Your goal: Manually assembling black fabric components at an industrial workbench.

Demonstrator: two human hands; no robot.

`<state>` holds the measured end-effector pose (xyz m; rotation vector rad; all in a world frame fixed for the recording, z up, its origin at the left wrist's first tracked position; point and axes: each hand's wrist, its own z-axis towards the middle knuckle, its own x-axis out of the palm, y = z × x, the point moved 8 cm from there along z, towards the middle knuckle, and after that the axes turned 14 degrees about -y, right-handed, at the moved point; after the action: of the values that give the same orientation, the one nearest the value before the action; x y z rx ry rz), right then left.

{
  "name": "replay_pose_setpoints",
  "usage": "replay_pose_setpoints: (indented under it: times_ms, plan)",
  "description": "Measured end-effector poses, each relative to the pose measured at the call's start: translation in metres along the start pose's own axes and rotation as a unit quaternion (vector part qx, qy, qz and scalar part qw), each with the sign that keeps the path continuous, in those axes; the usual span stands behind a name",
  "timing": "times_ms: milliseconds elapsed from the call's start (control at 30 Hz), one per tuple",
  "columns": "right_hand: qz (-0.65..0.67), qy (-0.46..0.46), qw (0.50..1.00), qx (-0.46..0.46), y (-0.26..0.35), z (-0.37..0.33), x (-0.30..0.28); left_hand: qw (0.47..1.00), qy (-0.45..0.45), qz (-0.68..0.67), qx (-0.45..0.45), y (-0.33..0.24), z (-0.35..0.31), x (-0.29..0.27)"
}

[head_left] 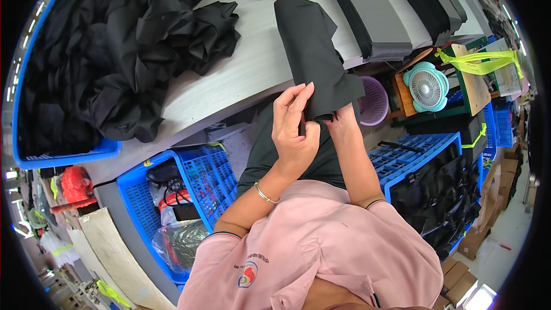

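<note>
- Head view: a black fabric piece (pixel 310 46) lies partly on the pale desk (pixel 252 40), its near end overhanging the front edge toward the wearer.
- Left hand (pixel 294 132): the grip pinches the near left edge of the piece between fingers and thumb.
- Right hand (pixel 343 117): the cloth largely hides its fingers; whether this grip is spread or pressed together cannot be told.
- Handling, as a judgement: light, even tension and aligned edges best prevent creases; keeping clear of the grey-topped stack (pixel 381 20) avoids disturbing it.

Bright, clear centre; warped, dark rim.
</note>
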<state>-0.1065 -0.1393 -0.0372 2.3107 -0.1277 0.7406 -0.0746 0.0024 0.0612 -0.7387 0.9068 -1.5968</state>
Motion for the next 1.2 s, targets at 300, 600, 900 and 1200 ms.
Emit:
replay_pose_setpoints:
  times_ms: [300,600,900,1200]
  plan:
    - [-0.01,-0.021,0.999,0.023,-0.018,0.017,-0.002,0.999,0.0,-0.042,-0.028,0.014,-0.002,-0.004]
    - [-0.57,0.106,0.77,-0.266,-0.011,0.015,0.034,0.96,-0.08,-0.006,-0.268,0.109,-0.018,-0.041]
    - [-0.766,0.097,0.487,-0.409,-0.041,0.006,0.053,0.822,-0.121,-0.222,-0.51,0.173,-0.059,-0.013]
    - [-0.575,0.146,0.771,-0.231,-0.036,0.015,0.053,0.784,-0.057,-0.268,-0.558,0.173,-0.071,0.007]
